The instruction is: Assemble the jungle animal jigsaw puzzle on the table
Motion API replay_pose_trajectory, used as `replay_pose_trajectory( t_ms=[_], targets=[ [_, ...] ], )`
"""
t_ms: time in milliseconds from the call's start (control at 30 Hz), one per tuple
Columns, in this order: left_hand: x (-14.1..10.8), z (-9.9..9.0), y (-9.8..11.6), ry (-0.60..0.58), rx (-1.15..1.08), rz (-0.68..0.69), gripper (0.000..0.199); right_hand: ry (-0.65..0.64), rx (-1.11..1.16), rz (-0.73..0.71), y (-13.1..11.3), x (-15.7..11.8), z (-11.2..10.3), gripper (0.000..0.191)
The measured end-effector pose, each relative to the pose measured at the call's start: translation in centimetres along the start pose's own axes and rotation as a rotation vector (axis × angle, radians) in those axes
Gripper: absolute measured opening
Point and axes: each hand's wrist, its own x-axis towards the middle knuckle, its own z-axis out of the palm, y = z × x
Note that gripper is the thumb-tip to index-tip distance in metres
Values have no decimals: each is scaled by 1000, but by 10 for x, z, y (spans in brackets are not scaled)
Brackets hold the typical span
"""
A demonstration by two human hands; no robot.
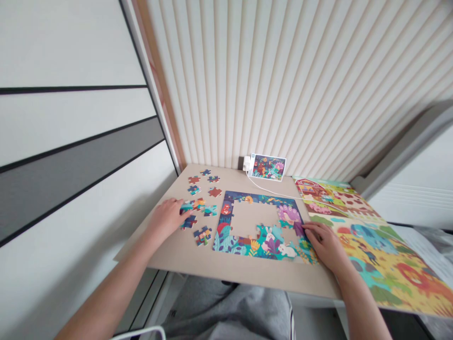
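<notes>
A partly assembled puzzle (pixel 235 244) lies on the beige table (pixel 170 257), its border joined around a gap. My left hand (pixel 169 216) rests at the left beside loose pieces, fingertips at a teal piece (pixel 186 207); whether it grips one is hidden. Several more loose pieces, such as a red one (pixel 214 191) and a multicoloured one (pixel 203 235), lie nearby. My right hand (pixel 323 242) is at the puzzle's right edge, its bent fingertips touching the border near a dark purple piece (pixel 298 228). Its fingers are apart, with nothing visible between them.
A picture card (pixel 268 167) leans at the back beside a white plug (pixel 247 163), whose cable (pixel 269 191) runs right. Two bright illustrated puzzles, one with a barn (pixel 313 189) and one with a lion (pixel 415 276), cover the right side. A ribbed panel (pixel 226 85) stands behind.
</notes>
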Motion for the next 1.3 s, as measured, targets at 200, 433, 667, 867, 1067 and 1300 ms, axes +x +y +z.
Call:
replay_pose_trajectory(
  t_ms=[200, 433, 667, 867, 1067, 1300],
  targets=[
    [-6, -16, 21, 128, -262, 106, 57, 9, 3, 10, -5, -1, -1, 30],
    [-30, -43, 122, -128, -636, 771, 65, 13, 21, 23, -13, -1, -4, 30],
    [-4, -17, 173, -54, -529, 1047, 44, 25, 24, 31, -19, -1, -6, 29],
    [-2, -5, 166, 11, -492, 950, 25, 16, 26, 43, -20, -1, -7, 29],
    [-17, -7, 173, -16, -483, 992, 64, 23, 43, 40, -20, -1, -6, 29],
    [-17, -4, 177, -50, -512, 974, 39, 17, 5, 46, -20, -2, -7, 29]
  ],
)
